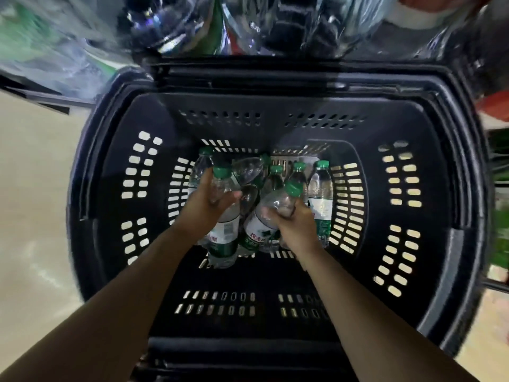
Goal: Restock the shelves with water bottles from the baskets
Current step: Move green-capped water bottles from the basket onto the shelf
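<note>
Both my arms reach down into a deep black plastic basket [407,244] with slotted walls. Several clear water bottles with green caps and green-white labels lie and stand at its bottom. My left hand [205,206] grips one water bottle [224,232] round its upper body, just below the green cap. My right hand [296,224] grips a second bottle [264,224] near its neck; that bottle leans to the upper right. More bottles [321,194] stand upright at the right side of the heap, and one [197,172] shows behind my left hand.
The basket's dark handle bar [248,75] runs along its far rim. Above it, blurred, are clear plastic-wrapped bottles on the shelf [261,26]. Pale floor [30,216] lies to the left. Red and green goods [495,106] show at the right edge.
</note>
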The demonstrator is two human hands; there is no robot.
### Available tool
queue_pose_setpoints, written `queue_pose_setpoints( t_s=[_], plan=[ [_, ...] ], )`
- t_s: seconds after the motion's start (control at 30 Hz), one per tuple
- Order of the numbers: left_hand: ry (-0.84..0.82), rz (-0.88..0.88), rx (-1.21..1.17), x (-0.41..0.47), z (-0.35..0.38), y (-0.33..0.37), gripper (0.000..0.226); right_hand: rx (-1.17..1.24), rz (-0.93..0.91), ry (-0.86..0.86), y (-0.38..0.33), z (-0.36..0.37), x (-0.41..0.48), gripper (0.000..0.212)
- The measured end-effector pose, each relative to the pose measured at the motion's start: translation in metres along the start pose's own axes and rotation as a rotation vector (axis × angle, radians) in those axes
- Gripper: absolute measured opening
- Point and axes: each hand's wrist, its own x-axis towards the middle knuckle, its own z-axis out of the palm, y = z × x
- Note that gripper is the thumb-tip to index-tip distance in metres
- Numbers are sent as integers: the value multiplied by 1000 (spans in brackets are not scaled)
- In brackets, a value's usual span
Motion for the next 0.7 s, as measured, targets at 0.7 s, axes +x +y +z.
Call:
queue_pose_setpoints(
  t_s=[0.7],
  plan=[
    [209, 318, 61, -335, -132, 324, 33, -178, -374, 117, -366, -220, -340, 21]
  ],
)
